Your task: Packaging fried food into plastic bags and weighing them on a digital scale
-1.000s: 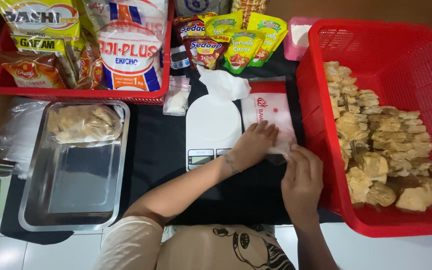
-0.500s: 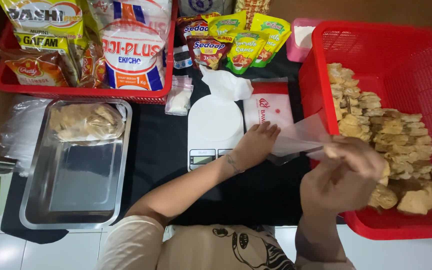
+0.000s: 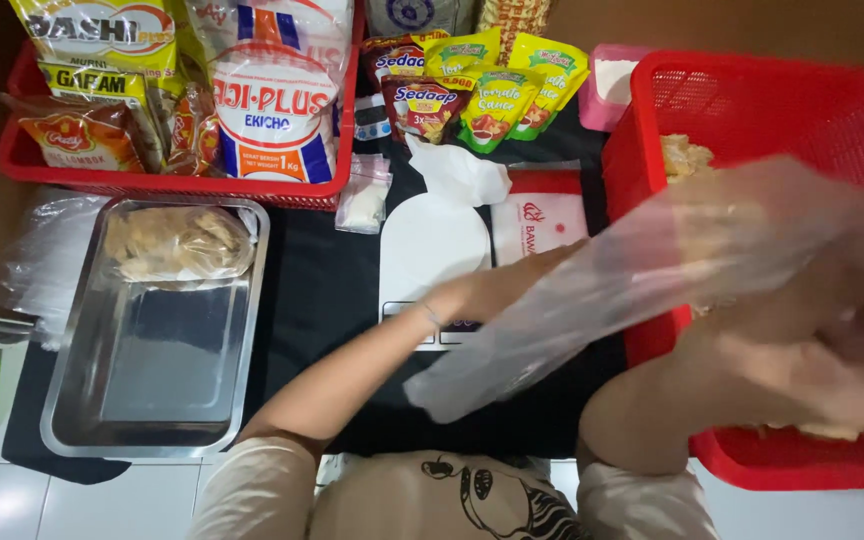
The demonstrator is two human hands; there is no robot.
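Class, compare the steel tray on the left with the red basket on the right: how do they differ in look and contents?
The steel tray is shiny, solid-walled and shallow; the red basket is plastic mesh and deeper. The tray holds one sealed bag of snacks; the basket holds loose pieces, largely hidden by the clear bag. Both are rectangular and sit on the table.

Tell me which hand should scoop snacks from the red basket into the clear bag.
Probably the right hand: it hangs, blurred, over the red basket, while the left hand reaches the clear bag near the scale.
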